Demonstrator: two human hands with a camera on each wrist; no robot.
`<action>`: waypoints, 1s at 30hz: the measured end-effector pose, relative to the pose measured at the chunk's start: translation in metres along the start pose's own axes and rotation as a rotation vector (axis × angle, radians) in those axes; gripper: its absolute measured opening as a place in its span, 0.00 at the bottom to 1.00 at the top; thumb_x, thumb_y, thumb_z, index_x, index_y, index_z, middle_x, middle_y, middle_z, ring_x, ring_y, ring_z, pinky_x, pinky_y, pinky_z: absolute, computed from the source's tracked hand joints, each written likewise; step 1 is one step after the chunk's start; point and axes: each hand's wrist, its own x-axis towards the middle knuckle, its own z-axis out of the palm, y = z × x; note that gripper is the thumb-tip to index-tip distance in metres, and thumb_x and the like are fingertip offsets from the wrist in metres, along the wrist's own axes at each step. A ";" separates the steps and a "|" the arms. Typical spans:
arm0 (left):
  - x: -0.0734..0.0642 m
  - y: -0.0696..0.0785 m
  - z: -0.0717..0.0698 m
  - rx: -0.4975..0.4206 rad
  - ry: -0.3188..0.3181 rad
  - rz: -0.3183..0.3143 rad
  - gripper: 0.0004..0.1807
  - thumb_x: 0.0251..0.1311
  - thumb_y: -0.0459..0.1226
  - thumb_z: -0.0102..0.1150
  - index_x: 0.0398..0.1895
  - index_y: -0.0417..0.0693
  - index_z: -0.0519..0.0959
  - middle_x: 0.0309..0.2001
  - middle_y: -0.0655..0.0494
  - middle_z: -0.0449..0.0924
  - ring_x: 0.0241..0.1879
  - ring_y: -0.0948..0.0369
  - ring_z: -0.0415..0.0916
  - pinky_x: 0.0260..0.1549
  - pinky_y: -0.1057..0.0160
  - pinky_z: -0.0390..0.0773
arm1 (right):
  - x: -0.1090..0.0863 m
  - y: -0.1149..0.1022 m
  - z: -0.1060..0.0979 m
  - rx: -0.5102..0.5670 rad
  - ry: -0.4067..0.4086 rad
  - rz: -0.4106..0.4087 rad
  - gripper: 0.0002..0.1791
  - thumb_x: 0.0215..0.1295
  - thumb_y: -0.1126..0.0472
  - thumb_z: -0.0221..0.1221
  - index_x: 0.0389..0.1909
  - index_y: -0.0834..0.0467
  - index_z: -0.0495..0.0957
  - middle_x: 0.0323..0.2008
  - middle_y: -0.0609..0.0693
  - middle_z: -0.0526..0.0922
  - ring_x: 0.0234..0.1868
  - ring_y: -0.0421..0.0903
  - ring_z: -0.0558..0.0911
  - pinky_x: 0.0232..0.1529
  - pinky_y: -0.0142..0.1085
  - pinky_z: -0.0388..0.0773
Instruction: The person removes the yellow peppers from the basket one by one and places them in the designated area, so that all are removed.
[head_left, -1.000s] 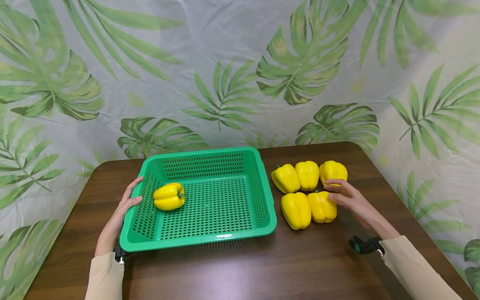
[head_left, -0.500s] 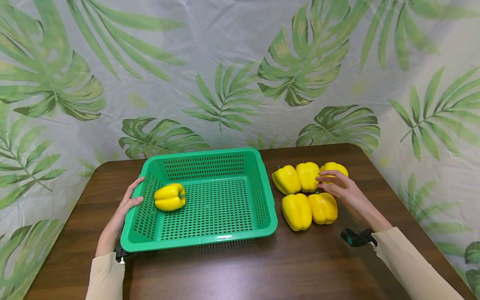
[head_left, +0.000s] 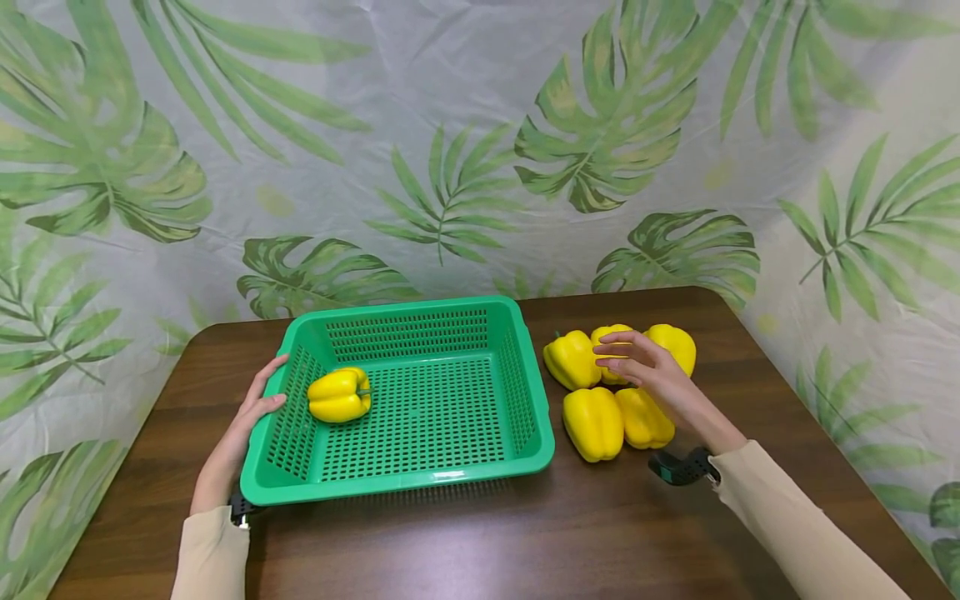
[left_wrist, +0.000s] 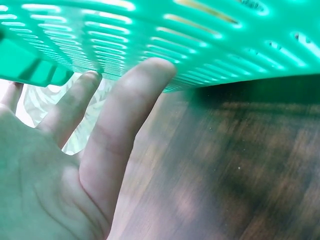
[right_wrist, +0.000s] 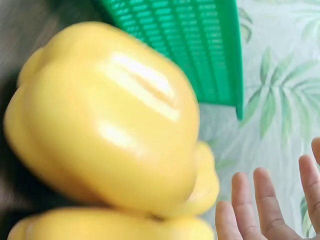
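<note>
My left hand rests against the left end of the green plastic basket, thumb and fingertips at its rim. In the left wrist view the fingers lie extended against the slotted wall. One yellow bell pepper lies inside the basket near that end. My right hand hovers over the group of yellow peppers on the table, fingers spread and holding nothing. It partly hides the back middle pepper and the front right pepper. A large pepper fills much of the right wrist view.
Around the right hand lie a back left pepper, a back right pepper and a front left pepper. The dark wooden table ends against a leaf-patterned cloth behind. The basket's right wall stands close to the peppers.
My right hand has moved left across the peppers, from beside the back right one to above the back middle one. The left hand, basket and peppers stay in place.
</note>
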 end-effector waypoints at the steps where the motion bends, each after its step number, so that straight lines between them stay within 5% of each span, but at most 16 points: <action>1: 0.000 0.000 0.000 -0.003 -0.004 0.003 0.30 0.72 0.34 0.34 0.74 0.63 0.52 0.69 0.53 0.45 0.56 0.69 0.64 0.46 0.71 0.73 | 0.002 -0.002 0.003 0.002 -0.005 0.004 0.19 0.72 0.60 0.52 0.61 0.59 0.66 0.60 0.63 0.68 0.58 0.51 0.74 0.61 0.49 0.65; 5: -0.002 0.000 -0.001 -0.026 -0.028 -0.008 0.29 0.72 0.35 0.33 0.75 0.64 0.50 0.71 0.42 0.39 0.55 0.69 0.67 0.44 0.67 0.76 | 0.008 -0.009 0.014 0.011 -0.027 0.005 0.22 0.71 0.59 0.53 0.62 0.61 0.64 0.61 0.63 0.67 0.60 0.57 0.71 0.62 0.58 0.58; 9: -0.003 0.001 -0.001 -0.038 -0.043 -0.021 0.29 0.73 0.36 0.33 0.75 0.64 0.48 0.71 0.35 0.34 0.54 0.68 0.69 0.43 0.64 0.77 | 0.014 -0.016 0.025 0.001 -0.047 -0.015 0.23 0.71 0.60 0.53 0.63 0.65 0.63 0.61 0.62 0.68 0.59 0.57 0.72 0.60 0.57 0.62; 20: -0.003 0.001 -0.002 -0.039 -0.040 -0.022 0.29 0.73 0.36 0.33 0.75 0.64 0.48 0.71 0.39 0.37 0.54 0.68 0.70 0.43 0.64 0.77 | 0.029 -0.027 0.048 0.030 -0.101 -0.045 0.18 0.70 0.62 0.55 0.59 0.59 0.69 0.60 0.63 0.69 0.63 0.60 0.67 0.60 0.55 0.63; 25: -0.002 0.001 -0.001 -0.038 -0.034 -0.025 0.29 0.73 0.36 0.33 0.75 0.65 0.49 0.71 0.38 0.35 0.54 0.68 0.69 0.43 0.65 0.77 | 0.037 -0.031 0.059 0.055 -0.137 -0.073 0.19 0.70 0.66 0.52 0.60 0.66 0.67 0.60 0.66 0.68 0.60 0.61 0.69 0.58 0.42 0.69; 30: -0.001 0.000 -0.001 -0.031 -0.020 -0.014 0.29 0.72 0.35 0.34 0.74 0.65 0.51 0.70 0.39 0.36 0.54 0.69 0.67 0.43 0.66 0.76 | 0.044 -0.039 0.074 0.069 -0.172 -0.071 0.19 0.70 0.66 0.52 0.60 0.67 0.66 0.60 0.66 0.69 0.59 0.61 0.71 0.59 0.46 0.68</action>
